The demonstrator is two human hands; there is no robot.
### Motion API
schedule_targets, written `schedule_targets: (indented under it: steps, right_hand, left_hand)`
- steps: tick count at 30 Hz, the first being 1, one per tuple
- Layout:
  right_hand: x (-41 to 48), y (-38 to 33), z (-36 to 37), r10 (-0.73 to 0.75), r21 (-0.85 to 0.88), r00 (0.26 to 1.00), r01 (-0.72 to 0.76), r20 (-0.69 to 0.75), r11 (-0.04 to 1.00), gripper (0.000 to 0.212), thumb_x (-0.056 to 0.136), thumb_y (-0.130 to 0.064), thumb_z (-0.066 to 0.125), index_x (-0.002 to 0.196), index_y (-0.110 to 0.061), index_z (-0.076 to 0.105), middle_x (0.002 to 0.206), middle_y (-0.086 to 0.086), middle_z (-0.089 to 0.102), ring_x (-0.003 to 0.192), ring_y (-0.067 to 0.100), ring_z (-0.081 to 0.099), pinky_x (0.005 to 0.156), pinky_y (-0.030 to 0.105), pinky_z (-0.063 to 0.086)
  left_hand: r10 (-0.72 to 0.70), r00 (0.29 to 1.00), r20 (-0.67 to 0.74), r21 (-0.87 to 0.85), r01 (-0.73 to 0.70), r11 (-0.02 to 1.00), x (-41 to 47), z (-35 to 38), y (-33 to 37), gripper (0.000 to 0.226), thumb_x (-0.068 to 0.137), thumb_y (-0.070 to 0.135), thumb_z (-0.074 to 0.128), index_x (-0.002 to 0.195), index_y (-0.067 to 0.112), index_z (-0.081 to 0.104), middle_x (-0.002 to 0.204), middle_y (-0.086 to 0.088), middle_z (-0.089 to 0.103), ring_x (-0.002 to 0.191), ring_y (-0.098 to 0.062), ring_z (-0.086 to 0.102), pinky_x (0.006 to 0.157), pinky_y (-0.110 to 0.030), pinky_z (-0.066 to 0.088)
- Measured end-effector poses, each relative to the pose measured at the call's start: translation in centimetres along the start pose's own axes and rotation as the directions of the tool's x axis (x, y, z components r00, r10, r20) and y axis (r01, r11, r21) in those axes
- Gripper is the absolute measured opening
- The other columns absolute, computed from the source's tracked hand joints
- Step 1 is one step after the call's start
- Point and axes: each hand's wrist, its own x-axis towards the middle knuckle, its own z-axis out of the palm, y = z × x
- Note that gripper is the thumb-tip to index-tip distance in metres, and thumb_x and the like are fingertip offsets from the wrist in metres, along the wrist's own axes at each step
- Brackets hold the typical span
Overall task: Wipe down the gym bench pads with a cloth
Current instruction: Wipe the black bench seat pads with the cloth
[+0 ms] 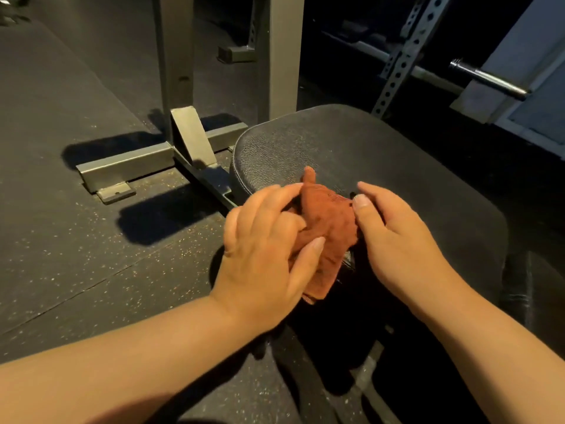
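two bare forearms reach in from the bottom edge. the left hand [269, 240] lies half curled over the near left side of a crumpled rust-orange terry cloth [331, 228], its thumb laid across the nap and its bent fingers gathering a fold. the right hand [397, 243] is curled too, thumb tip and forefinger nipping the cloth's right edge. the cloth is soft and ribbed, with one corner poking up. it sits at the near left rim of a black pebble-grained vinyl bench pad [382, 148], broad with rounded corners, and its lower tail hangs off the edge. left of the pad lies a dark speckled rubber floor [76, 255]. farther off, a grey square-tube steel rack base [128, 166] rests on the floor with a flat foot plate and a slanted gusset. farthest right stand a grey perforated steel upright [409, 53] and a shiny chrome barbell sleeve [489, 79].
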Motion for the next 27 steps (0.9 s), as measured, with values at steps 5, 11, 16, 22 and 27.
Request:
schedule_targets:
  steps: [5, 11, 16, 22, 27]
  right_hand:
    - [0.4, 0.2, 0.6, -0.026, -0.056, 1.000, 0.025, -0.015, 0.998, 0.034, 0.105, -0.037, 0.039, 0.117, -0.022, 0.068, 0.128, -0.007, 0.061, 0.126, 0.012, 0.047, 0.104, 0.029, 0.034]
    - [0.4, 0.0, 0.9, 0.001, 0.061, 0.996, 0.004, -0.090, 0.998, 0.035, 0.106, -0.034, 0.035, 0.103, -0.012, 0.062, 0.104, -0.003, 0.061, 0.097, 0.008, 0.054, 0.081, 0.019, 0.042]
    - [-0.2, 0.3, 0.9, 0.012, 0.051, 0.999, -0.011, -0.031, 0.999, 0.044, 0.102, -0.051, 0.030, 0.131, -0.038, 0.061, 0.143, -0.024, 0.050, 0.137, 0.000, 0.039, 0.110, 0.027, 0.029]
    - [-0.6, -0.3, 1.1, 0.014, -0.054, 1.000, -0.014, 0.000, 0.998, 0.042, 0.103, -0.048, 0.034, 0.141, -0.038, 0.050, 0.153, -0.027, 0.036, 0.145, -0.002, 0.024, 0.112, 0.024, 0.019]
    - [-0.6, -0.1, 1.6, 0.007, -0.121, 1.000, -0.011, -0.027, 0.993, 0.051, 0.098, -0.059, 0.032, 0.139, -0.036, 0.050, 0.153, -0.025, 0.037, 0.144, 0.000, 0.026, 0.112, 0.031, 0.025]
  left_hand:
    - [-0.037, 0.983, -0.182, -0.129, 0.013, 0.992, 2.5, 0.2, -1.4, 0.030, 0.090, 0.016, 0.050, 0.119, 0.010, 0.053, 0.151, -0.012, 0.039, 0.143, -0.031, 0.035, 0.114, -0.055, 0.026]
    - [0.217, 0.970, -0.110, -0.085, -0.227, 0.970, 2.9, 2.4, 0.4, 0.029, 0.090, 0.012, 0.056, 0.114, 0.009, 0.072, 0.120, -0.008, 0.065, 0.120, -0.029, 0.056, 0.107, -0.054, 0.035]
    - [0.361, 0.924, -0.127, 0.008, -0.363, 0.932, 2.3, 2.2, -2.8, 0.029, 0.095, 0.015, 0.052, 0.118, 0.011, 0.070, 0.121, -0.010, 0.065, 0.124, -0.034, 0.056, 0.110, -0.052, 0.038]
    - [-0.316, 0.865, -0.391, -0.325, 0.191, 0.926, 4.1, 1.5, -4.6, 0.032, 0.105, 0.016, 0.032, 0.129, 0.004, 0.049, 0.133, -0.003, 0.035, 0.120, 0.008, 0.036, 0.110, -0.023, 0.032]
    - [-0.543, 0.745, -0.387, -0.418, 0.383, 0.824, 1.8, 3.7, 0.0, 0.047, 0.102, 0.022, 0.038, 0.144, 0.003, 0.030, 0.139, -0.009, 0.024, 0.123, 0.012, 0.029, 0.103, -0.002, 0.019]
